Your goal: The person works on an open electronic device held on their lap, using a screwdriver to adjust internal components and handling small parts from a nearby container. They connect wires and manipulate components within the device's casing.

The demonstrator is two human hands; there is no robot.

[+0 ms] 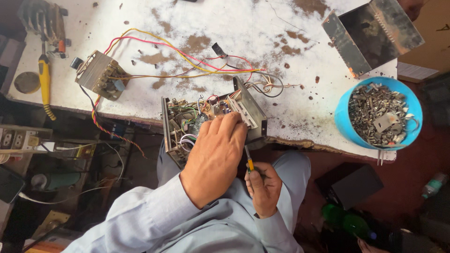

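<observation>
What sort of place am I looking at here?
Most likely a small electronics repair workshop. An opened metal chassis full of wiring sits on a worn, stained bench, a transformer trails coloured wires, and a blue tub holds scrap metal parts.
</observation>
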